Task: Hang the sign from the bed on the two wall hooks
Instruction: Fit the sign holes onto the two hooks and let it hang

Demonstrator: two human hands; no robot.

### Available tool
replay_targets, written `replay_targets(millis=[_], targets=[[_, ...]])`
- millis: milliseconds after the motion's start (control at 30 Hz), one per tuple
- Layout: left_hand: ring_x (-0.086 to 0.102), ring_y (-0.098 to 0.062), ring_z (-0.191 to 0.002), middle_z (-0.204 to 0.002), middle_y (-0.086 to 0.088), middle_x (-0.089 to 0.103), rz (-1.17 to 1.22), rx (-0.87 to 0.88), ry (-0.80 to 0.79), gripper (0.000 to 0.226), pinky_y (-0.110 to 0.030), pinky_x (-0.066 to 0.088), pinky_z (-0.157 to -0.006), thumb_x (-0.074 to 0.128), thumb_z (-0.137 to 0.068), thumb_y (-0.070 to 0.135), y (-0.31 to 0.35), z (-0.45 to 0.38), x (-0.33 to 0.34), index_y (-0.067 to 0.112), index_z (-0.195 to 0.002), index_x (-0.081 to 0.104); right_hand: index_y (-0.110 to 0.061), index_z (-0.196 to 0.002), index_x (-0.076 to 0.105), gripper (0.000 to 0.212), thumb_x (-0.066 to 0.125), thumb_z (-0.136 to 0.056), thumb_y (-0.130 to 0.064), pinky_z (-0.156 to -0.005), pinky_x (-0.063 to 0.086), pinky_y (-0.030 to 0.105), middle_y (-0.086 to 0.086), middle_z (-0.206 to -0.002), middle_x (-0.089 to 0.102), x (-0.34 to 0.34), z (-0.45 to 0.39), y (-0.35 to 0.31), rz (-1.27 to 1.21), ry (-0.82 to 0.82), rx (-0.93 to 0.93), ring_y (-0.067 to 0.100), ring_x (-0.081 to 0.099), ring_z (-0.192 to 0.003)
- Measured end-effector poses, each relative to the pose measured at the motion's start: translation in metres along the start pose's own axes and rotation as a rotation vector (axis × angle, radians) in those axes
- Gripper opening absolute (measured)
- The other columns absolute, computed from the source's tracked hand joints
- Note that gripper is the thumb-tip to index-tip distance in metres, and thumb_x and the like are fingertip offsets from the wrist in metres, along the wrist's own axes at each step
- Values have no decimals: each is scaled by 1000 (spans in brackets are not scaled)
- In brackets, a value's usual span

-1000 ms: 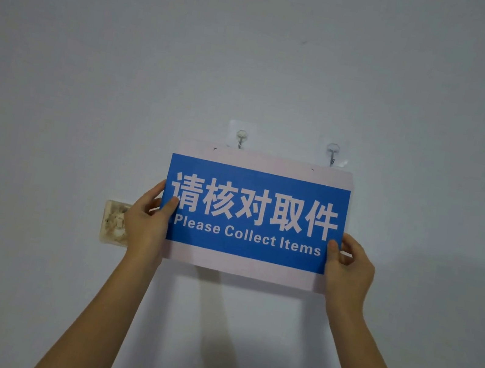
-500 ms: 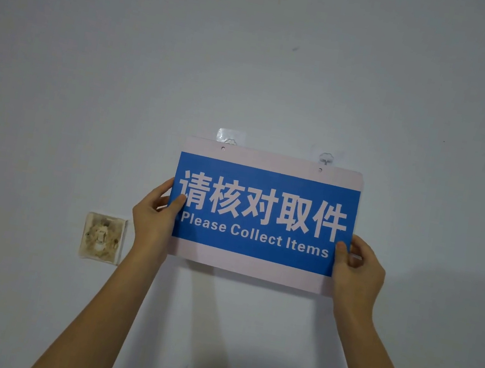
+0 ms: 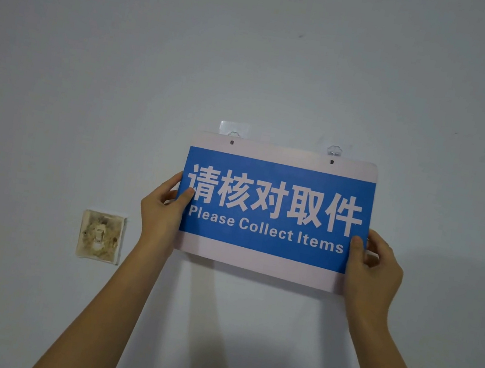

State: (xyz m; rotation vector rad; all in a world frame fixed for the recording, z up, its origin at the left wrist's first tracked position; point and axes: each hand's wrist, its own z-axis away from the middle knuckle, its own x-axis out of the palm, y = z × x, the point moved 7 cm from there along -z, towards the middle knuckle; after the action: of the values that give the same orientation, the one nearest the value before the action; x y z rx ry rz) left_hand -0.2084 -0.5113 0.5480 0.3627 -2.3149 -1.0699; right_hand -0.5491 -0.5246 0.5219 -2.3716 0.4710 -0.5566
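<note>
Now we hold the sign (image 3: 275,211) flat near the wall, long side lying from 9 to 3 o'clock. Our left hand (image 3: 162,215) pinches its left edge and our right hand (image 3: 372,270) pinches its right edge. Its two small holes (image 3: 231,142) sit just under the two hooks (image 3: 334,150), at 12 o'clock from our fingers. We think it needs a little lift so the holes slip on

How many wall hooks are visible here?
2: the left hook above the sign's left hole, the right hook above its right hole; both partly hidden by the sign's top edge.
</note>
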Motion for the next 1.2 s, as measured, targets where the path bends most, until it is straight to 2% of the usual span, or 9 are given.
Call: replay_targets(millis=[100, 167, 333, 533, 733, 867, 1033, 1100, 1200], targets=[[60, -12, -90, -113, -4, 64, 1, 5, -2, 42, -19, 50, -65, 60, -89, 21, 2, -4, -1, 23, -131, 54, -7, -124, 57, 32, 53, -94, -18, -69, 45, 14, 12, -120, 62, 1, 2, -3, -6, 7, -16, 18, 58, -94], [60, -12, -91, -113, -3, 64, -6, 8, -7, 42, -19, 49, -65, 60, -89, 21, 3, -6, -1, 23, -131, 54, -7, -123, 57, 32, 53, -94, -18, -67, 43, 11, 11, -119, 62, 1, 3, -4, 1, 14, -23, 18, 57, -93], [60, -4, -80, -105, -1, 65, -22, -8, -37, 43, -18, 48, -62, 60, -89, 21, 0, -7, -2, 23, -131, 54, -6, -125, 56, 33, 52, -94, -18, -65, 40, 9, 4, -112, 59, -1, 7, -5, 3, 28, -34, 18, 55, -90], [60, -3, -78, -87, 8, 64, -31, -53, -68, 42, -20, 49, -61, 62, -88, 21, -8, -6, -5, 23, -130, 56, -6, -125, 55, 34, 52, -94, -18, -65, 40, 10, -1, -106, 53, -5, 10, -7, -1, 41, -49, 19, 54, -89], [61, -3, -77, -84, 10, 64, -4, -73, -63, 43, -20, 49, -60, 62, -88, 20, -14, -4, -6, 22, -130, 56, -6, -124, 56, 32, 52, -94, -16, -64, 38, 9, 0, -104, 54, -5, 11, -10, 18, 44, -58, 20, 52, -85], [60, -1, -75, -83, 11, 63, -5, -67, -65, 43, -18, 48, -59, 61, -88, 19, -15, -4, -6, 22, -131, 55, -7, -124, 57, 32, 52, -94, -17, -62, 38, 6, -1, -105, 54, -6, 13, -10, 26, 49, -57, 6, 53, -75], [61, -3, -77, -88, 7, 65, -9, -56, -69, 44, -20, 48, -60, 62, -88, 20, -15, -5, -7, 22, -131, 55, -6, -125, 56, 33, 52, -94, -18, -61, 37, 6, -2, -106, 53, -7, 18, -9, 26, 59, -48, 17, 52, -86], [61, -3, -78, -94, 2, 67, -14, -49, -71, 43, -20, 48, -60, 62, -88, 21, -15, -6, -8, 22, -131, 55, -6, -125, 56, 33, 52, -94, -18, -62, 37, 6, -1, -106, 53, -7, 19, -9, 17, 64, -44, 13, 53, -79], [60, -3, -78, -91, 4, 65, -17, -45, -70, 43, -19, 48, -59, 61, -88, 21, -15, -6, -8, 22, -131, 55, -6, -124, 56, 33, 52, -94, -17, -57, 39, 1, -1, -105, 53, -7, 19, -9, 12, 58, -41, 0, 52, -74]])
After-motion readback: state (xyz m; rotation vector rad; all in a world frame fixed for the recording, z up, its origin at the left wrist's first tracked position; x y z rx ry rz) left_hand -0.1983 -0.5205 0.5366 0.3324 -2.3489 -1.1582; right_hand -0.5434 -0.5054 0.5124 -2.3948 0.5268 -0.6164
